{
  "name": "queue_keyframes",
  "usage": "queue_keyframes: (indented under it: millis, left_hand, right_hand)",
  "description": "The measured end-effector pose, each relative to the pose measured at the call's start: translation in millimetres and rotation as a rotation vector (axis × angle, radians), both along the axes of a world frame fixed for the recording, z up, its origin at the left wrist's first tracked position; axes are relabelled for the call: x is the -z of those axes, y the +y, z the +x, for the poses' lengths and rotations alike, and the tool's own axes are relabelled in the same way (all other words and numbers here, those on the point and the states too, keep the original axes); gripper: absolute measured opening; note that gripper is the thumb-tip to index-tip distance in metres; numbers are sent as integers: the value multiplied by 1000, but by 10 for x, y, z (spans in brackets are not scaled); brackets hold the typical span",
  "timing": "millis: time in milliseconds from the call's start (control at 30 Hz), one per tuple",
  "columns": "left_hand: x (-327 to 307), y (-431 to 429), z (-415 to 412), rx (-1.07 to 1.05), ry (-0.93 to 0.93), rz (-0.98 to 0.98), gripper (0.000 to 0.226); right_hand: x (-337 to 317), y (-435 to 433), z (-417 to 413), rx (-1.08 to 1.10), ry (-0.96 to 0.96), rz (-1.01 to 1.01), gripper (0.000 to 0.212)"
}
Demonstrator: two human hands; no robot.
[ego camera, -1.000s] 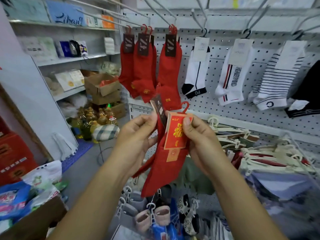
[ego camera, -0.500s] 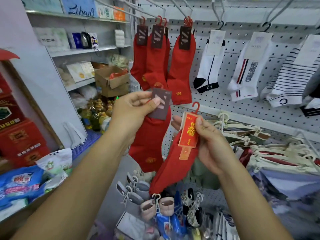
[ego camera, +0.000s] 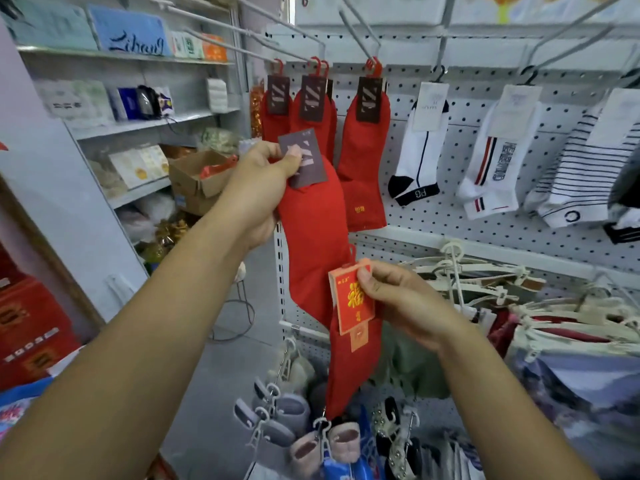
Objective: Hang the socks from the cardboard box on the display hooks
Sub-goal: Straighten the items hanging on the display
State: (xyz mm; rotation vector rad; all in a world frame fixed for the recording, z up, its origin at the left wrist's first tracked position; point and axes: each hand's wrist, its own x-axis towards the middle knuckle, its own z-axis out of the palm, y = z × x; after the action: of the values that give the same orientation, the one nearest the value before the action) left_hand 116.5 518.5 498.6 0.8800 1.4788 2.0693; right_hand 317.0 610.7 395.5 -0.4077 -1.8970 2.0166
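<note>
Dark-tagged red sock [ego camera: 311,237] is being pinched at its card by the left hand [ego camera: 263,188], thumb over fingers, centre-left of frame, just below the hung red socks [ego camera: 363,161]. A second red sock [ego camera: 349,368] is being held lower centre by the right hand [ego camera: 398,303], thumb pressing its red-and-gold card [ego camera: 351,299]. Likely best: hanger loop, hidden here, being squared to a display hook [ego camera: 360,41] tip, upper centre. Room is being left upward; hung pairs are crowding each side

The left grip [ego camera: 259,192] covers the top of its red sock [ego camera: 311,237] (no telling where its hook is). At 3 o'clock, the edge cuts off a dark sock [ego camera: 630,185].
</note>
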Motion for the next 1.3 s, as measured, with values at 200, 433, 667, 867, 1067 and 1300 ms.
queue_keyframes:
  millis: [200, 433, 667, 867, 1067, 1300]
  left_hand:
    - [178, 220, -547, -45, -71, -37, 18]
    - [951, 437, -914, 44, -387, -190, 27]
    - [965, 456, -1193, 196, -351, -140, 23]
    - [432, 579, -1269, 172, -41, -11, 15]
    - [-233, 843, -1385, 29, 196, 144, 10]
    - [-457, 1081, -1440, 32, 300, 193, 14]
  right_hand:
    - [114, -7, -200, 156, 49, -49, 35]
    - [266, 51, -392, 252, -111, 8, 19]
    - [279, 140, -674, 336, -175, 41, 26]
    - [-31, 251, -926, 581, -76, 162, 23]
    - [-519, 398, -999, 713, 73, 256, 25]
    - [-794, 454, -989, 768, 116, 353, 30]
